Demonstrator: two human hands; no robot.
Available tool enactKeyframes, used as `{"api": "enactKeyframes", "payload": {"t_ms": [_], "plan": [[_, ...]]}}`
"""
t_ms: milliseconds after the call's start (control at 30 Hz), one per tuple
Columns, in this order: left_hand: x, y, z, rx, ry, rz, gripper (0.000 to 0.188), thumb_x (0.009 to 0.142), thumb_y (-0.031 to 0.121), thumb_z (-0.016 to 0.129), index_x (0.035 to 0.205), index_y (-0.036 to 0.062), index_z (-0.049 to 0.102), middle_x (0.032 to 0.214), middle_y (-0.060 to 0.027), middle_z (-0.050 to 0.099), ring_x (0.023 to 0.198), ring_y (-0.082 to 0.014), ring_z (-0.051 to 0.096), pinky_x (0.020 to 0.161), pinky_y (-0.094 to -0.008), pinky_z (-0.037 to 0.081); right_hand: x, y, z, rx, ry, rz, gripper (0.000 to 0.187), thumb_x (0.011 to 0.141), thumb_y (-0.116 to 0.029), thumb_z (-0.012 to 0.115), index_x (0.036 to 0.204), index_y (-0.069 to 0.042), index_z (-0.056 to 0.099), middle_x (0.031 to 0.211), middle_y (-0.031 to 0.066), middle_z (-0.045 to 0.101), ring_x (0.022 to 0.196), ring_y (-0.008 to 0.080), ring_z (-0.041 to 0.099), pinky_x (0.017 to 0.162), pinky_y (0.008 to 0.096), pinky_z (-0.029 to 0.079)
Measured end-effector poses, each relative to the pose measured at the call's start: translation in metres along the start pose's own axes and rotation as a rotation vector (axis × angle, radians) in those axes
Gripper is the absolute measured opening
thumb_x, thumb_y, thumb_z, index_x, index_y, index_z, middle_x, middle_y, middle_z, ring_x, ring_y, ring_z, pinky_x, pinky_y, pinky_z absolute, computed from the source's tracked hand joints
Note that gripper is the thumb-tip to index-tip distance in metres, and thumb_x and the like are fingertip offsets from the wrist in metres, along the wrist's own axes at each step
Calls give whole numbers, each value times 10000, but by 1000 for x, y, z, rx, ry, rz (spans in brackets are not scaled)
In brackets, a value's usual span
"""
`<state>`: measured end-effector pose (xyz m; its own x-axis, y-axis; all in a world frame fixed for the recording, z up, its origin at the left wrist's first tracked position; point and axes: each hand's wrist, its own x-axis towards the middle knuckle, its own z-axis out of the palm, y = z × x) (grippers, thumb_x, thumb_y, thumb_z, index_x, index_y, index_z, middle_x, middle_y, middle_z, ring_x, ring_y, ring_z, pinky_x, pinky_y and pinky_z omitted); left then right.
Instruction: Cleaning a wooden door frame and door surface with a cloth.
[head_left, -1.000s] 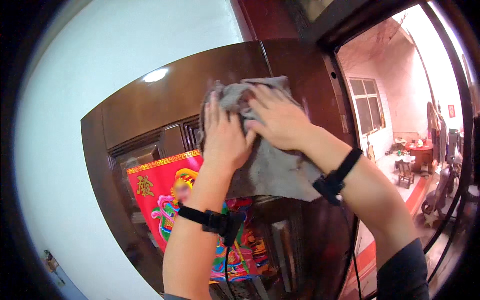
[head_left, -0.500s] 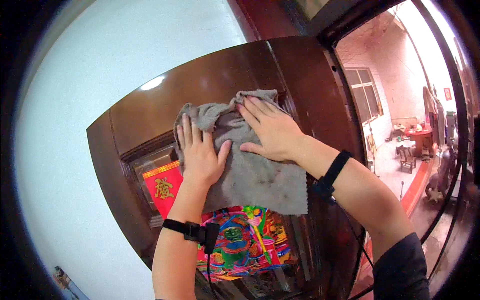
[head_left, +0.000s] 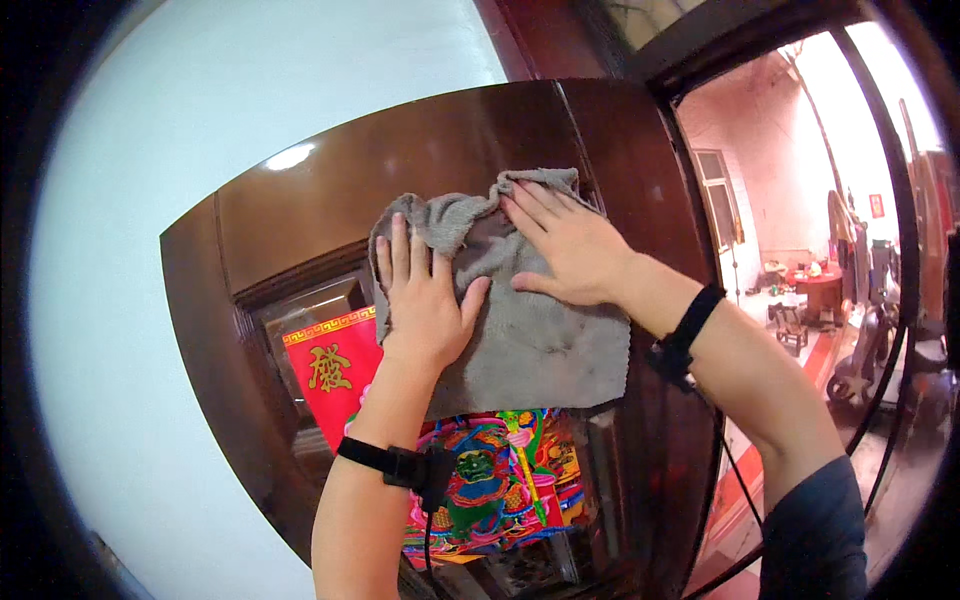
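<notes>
A grey cloth (head_left: 540, 345) with a bunched top edge lies spread against a dark brown wooden door (head_left: 420, 130). My left hand (head_left: 425, 295) presses flat on its left part, fingers stretched upward and thumb apart. On its upper right lies my right hand (head_left: 575, 250), also flat, with the fingertips at the bunched fold. Below the cloth shows a colourful printed picture (head_left: 490, 480) stuck to the door, its upper part covered. A red paper panel with a gold character (head_left: 330, 375) is visible left of my left forearm.
A white wall (head_left: 180, 130) runs along the left side. On the right, the doorway frame (head_left: 690, 190) opens onto a bright area with a red table (head_left: 822, 290) and a small wooden chair (head_left: 788, 328). Black straps with cables circle both my forearms.
Both hands and the cloth have shifted slightly right across the door, staying flat. More of the red paper panel now shows. The view has also moved a little.
</notes>
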<state>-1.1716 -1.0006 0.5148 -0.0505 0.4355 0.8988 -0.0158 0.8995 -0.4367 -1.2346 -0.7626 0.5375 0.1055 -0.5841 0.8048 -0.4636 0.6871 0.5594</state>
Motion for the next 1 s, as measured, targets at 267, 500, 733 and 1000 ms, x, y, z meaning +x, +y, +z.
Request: {"api": "enactKeyframes", "payload": {"t_ms": [267,500,733,1000], "plan": [[10,2,5,51,52,-13,772,884,403,663,1484,-31,445,1543,-283,394,1522,-492,201,1239,-621,109,48,-9,-9,113,69,-78,900,929,-592,610,1511,61,401,1607,252,361,1498,398,336,1242,453,273],[8,17,9,-4,33,9,609,942,423,631,1328,-44,572,1470,-322,439,1499,-504,239,1234,-621,133,-16,35,-14,10,-37,-65,896,936,-570,615,1559,18,353,1618,235,350,1498,395,336,1240,479,270],[4,14,8,90,-26,-71,677,917,399,642,1377,-85,531,1514,-326,411,1514,-506,217,1245,-604,134,65,-20,5,120,93,-72,858,962,-561,579,1515,69,394,1603,243,376,1502,368,340,1244,459,268],[0,18,-2,60,-17,-36,742,926,424,654,1472,-37,455,1522,-323,398,1513,-504,216,1234,-618,147,13,16,-6,76,41,-10,837,991,-592,512,1557,9,370,1630,194,360,1527,330,309,1258,439,242]]}}
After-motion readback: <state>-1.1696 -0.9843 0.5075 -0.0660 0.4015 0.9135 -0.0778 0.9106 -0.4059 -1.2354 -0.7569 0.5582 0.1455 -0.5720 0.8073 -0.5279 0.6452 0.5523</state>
